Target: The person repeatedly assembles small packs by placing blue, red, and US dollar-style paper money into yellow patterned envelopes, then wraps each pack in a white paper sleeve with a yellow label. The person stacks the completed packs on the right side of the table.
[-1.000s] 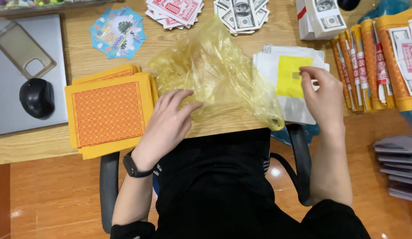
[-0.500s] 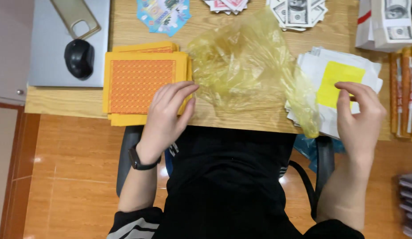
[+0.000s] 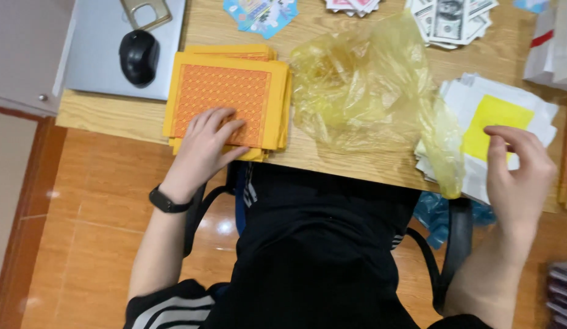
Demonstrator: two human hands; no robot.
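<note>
Closest to the camera is the person's lap in black clothes, sitting in a black-armed chair (image 3: 457,244) over an orange-brown tiled floor (image 3: 82,213). The left hand (image 3: 201,149), with a black wristband (image 3: 166,201) on that wrist, lies flat on the near edge of a stack of orange-and-yellow paper sheets (image 3: 225,97); the fingers are spread and pressing down on the top sheet, not pinching anything. The stack sits at the front edge of the wooden desk (image 3: 332,161) and hangs slightly over it.

The right hand (image 3: 518,173) is over at a pile of white sheets with a yellow square (image 3: 497,116) on top. Its fingers are curled, with the tips touching the top sheet near the yellow patch, but I can't tell if it's actually got hold of a sheet.

Between the two piles there's a crumpled, see-through yellow plastic bag (image 3: 363,85). It looks pretty much empty, and one corner drapes over the white pile and down off the desk edge. Some blue plastic (image 3: 433,213) peeks out under the desk beside the chair.

Further back: a black mouse (image 3: 138,56) sitting on a closed grey laptop (image 3: 97,61), a clear phone case (image 3: 146,11) behind it, a colourful hexagon-ish card stack (image 3: 259,12), red-backed cards (image 3: 356,5), and fanned-out banknote-style paper (image 3: 451,21). Far right has a white package (image 3: 552,45).
</note>
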